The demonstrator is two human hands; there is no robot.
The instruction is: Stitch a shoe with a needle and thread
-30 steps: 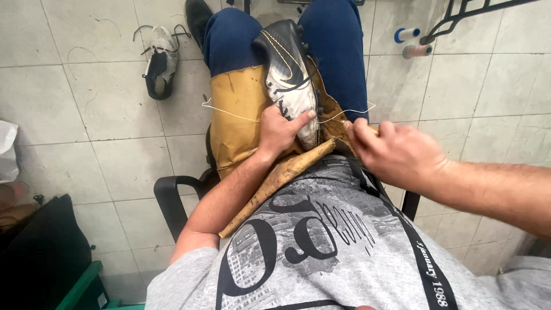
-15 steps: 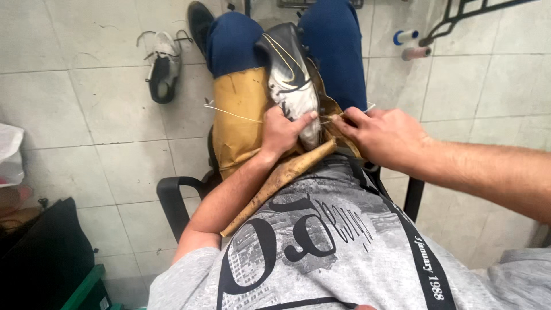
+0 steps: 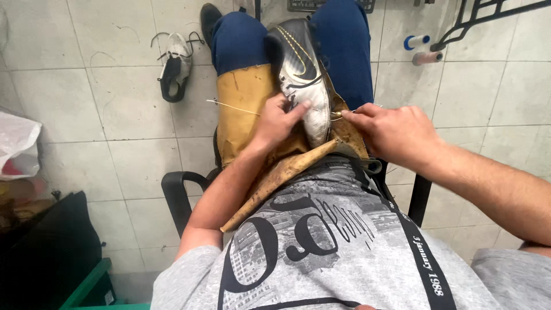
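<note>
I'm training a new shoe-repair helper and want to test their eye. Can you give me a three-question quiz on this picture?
1. True or false: the left hand rests on the black and white shoe held between the knees.
2. Where does the other shoe lie? A) on the floor tiles B) on the lap C) on a shelf
3. Fill in: the right hand pinches a pale ____ beside the shoe's sole.

Key: 1 true; 2 A; 3 thread
</note>
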